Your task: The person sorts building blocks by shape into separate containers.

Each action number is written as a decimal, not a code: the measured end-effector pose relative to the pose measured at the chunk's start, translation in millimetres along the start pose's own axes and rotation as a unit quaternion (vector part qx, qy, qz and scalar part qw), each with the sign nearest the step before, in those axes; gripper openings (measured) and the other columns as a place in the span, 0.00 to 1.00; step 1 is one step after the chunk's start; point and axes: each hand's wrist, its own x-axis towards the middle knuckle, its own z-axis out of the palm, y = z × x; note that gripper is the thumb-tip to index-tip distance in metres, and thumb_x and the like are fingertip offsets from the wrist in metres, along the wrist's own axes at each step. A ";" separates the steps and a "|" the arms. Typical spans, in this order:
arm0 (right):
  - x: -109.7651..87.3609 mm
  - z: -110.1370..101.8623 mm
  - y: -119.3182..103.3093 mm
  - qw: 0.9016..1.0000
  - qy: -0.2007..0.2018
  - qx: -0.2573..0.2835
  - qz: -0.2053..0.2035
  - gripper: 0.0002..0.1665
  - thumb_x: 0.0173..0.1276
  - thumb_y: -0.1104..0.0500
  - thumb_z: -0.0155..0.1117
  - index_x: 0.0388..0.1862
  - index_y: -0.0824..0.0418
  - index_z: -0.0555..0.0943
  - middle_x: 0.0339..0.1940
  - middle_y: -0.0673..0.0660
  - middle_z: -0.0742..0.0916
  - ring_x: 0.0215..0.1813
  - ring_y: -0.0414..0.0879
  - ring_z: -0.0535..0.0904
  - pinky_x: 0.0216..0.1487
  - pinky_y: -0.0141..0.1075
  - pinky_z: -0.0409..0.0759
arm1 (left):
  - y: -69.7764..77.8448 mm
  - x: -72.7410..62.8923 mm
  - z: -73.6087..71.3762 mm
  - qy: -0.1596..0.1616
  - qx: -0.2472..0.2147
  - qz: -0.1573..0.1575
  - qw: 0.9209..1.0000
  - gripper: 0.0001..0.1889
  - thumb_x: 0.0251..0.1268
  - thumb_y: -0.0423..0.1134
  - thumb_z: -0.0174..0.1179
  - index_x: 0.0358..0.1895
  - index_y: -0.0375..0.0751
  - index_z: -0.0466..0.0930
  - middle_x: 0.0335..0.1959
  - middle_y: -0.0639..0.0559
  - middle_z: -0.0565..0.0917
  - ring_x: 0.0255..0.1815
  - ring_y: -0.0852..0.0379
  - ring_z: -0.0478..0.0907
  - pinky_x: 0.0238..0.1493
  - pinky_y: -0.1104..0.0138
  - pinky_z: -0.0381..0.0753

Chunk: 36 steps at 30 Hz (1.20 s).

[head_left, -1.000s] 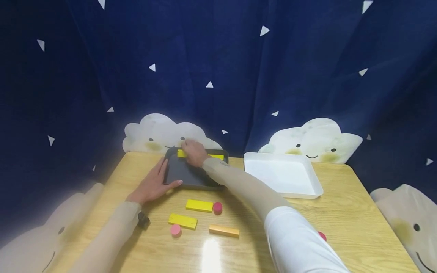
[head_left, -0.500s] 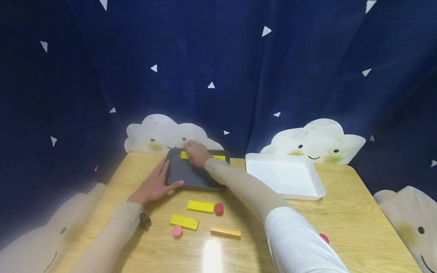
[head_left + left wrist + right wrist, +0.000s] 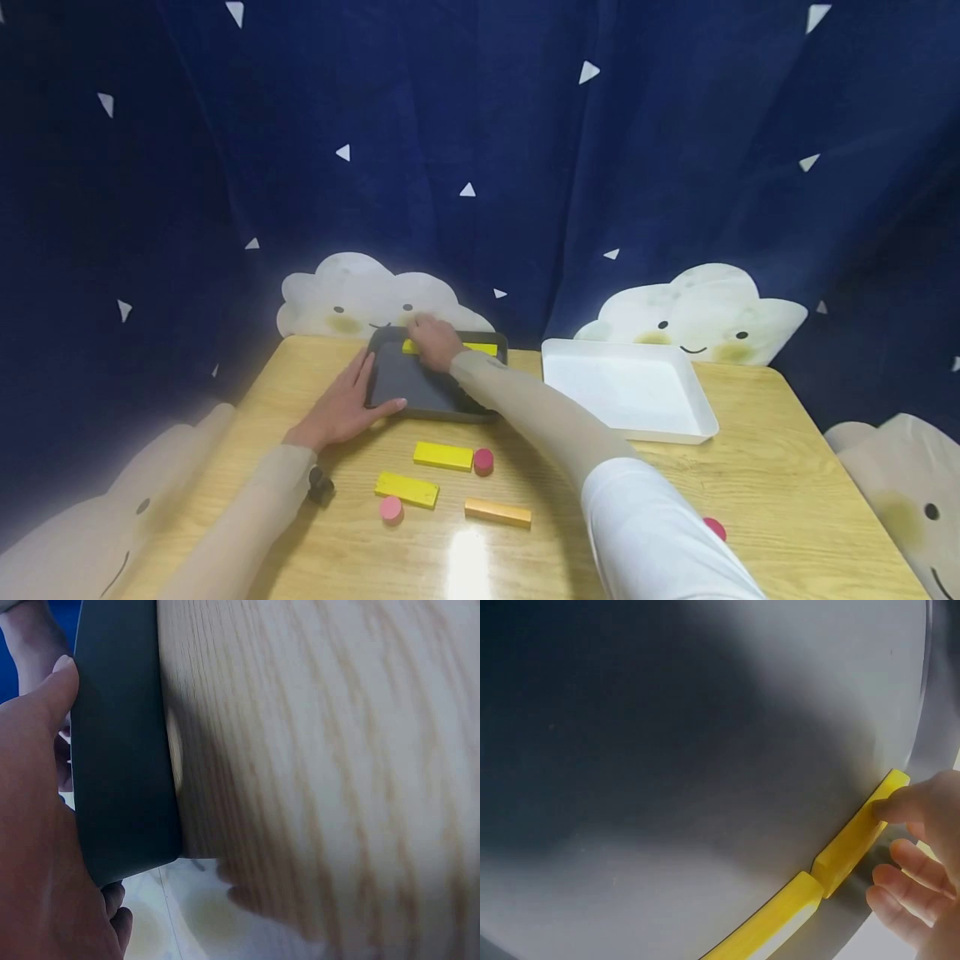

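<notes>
Head view had the right grip (image 3: pixel 437 343) pinched kinda narrow on a yellow block (image 3: pixel 851 847) inside the dark tray (image 3: pixel 408 383), block lying lengthwise along the far side, end to end with a second block (image 3: pixel 769 919), left grip (image 3: pixel 341 407) farther off at the near-left corner.
</notes>
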 end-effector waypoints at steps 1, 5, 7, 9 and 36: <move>-0.3 -0.9 -0.1 1.000 -0.002 0.000 0.001 0.15 0.72 0.67 0.69 0.55 0.61 0.81 0.48 0.56 0.84 0.49 0.49 0.81 0.47 0.40 0.86 | 0.1 0.0 0.1 -0.001 -0.001 0.000 1.000 0.65 0.66 0.81 0.54 0.88 0.35 0.40 0.90 0.36 0.41 0.89 0.33 0.44 0.85 0.40 0.52; -0.4 -4.0 0.1 1.000 -0.011 0.003 0.003 0.15 0.72 0.68 0.69 0.55 0.61 0.82 0.49 0.55 0.85 0.50 0.48 0.81 0.48 0.40 0.86 | 0.4 -0.1 0.0 -0.004 -0.001 -0.001 1.000 0.65 0.67 0.81 0.54 0.88 0.35 0.40 0.90 0.36 0.40 0.89 0.33 0.44 0.85 0.40 0.51; -0.8 -5.6 0.7 1.000 -0.015 0.003 0.006 0.15 0.72 0.67 0.68 0.56 0.60 0.81 0.49 0.55 0.84 0.50 0.48 0.81 0.48 0.40 0.86 | 1.2 0.0 -0.3 -0.004 0.000 -0.002 1.000 0.65 0.67 0.81 0.54 0.88 0.35 0.40 0.90 0.36 0.40 0.89 0.33 0.44 0.85 0.40 0.52; -1.9 -7.0 1.5 1.000 -0.016 0.004 0.010 0.15 0.72 0.67 0.68 0.56 0.60 0.81 0.49 0.55 0.84 0.50 0.48 0.81 0.48 0.40 0.86 | 2.3 0.1 -0.8 -0.003 0.001 -0.002 1.000 0.65 0.67 0.81 0.54 0.88 0.35 0.40 0.90 0.36 0.40 0.89 0.33 0.44 0.85 0.40 0.52; -29.9 -41.4 13.1 0.999 0.015 0.040 -0.003 0.20 0.66 0.63 0.74 0.56 0.59 0.81 0.48 0.54 0.83 0.49 0.48 0.81 0.44 0.41 0.85 | 2.7 -0.8 -0.9 -0.002 0.002 -0.001 1.000 0.65 0.67 0.82 0.53 0.88 0.34 0.40 0.89 0.34 0.42 0.88 0.31 0.45 0.84 0.38 0.51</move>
